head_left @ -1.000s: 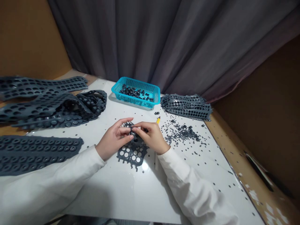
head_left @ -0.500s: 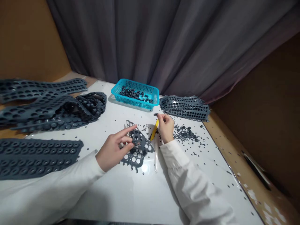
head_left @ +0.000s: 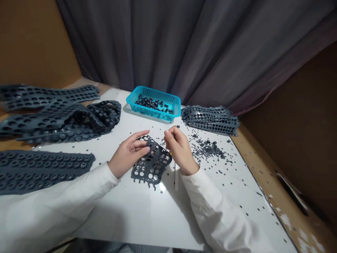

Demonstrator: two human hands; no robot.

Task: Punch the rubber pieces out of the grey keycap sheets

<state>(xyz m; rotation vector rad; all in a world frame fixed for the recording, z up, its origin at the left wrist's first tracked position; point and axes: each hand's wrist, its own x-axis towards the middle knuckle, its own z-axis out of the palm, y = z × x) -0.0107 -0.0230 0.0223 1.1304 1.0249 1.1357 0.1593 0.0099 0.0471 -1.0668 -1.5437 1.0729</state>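
My left hand (head_left: pixel 129 153) grips the upper left edge of a dark grey rubber sheet (head_left: pixel 151 165) full of round holes, its thumb on top and the index finger stretched out. The sheet lies over the white table, with small nubs along its near edge. Beside the sheet's right edge, my right hand (head_left: pixel 180 149) is closed in a pinch, thumb against the fingers. What it pinches is hidden. A bit of a yellow tool (head_left: pixel 170 153) shows beneath it, mostly covered. A thin white strip (head_left: pixel 176 177) lies just below the right wrist.
A blue basket (head_left: pixel 154 114) holding small dark pieces stands at the back. Right of it lies a folded holed sheet (head_left: pixel 210 119). Small dark bits (head_left: pixel 210 149) are scattered at right. Rolled rubber mats (head_left: pixel 71 123) and a flat ringed mat (head_left: pixel 44 170) lie at left.
My right hand has come left and nearer the sheet, now covering most of the yellow tool. The sheet lies flatter and more spread out, with my left hand still at its upper left.
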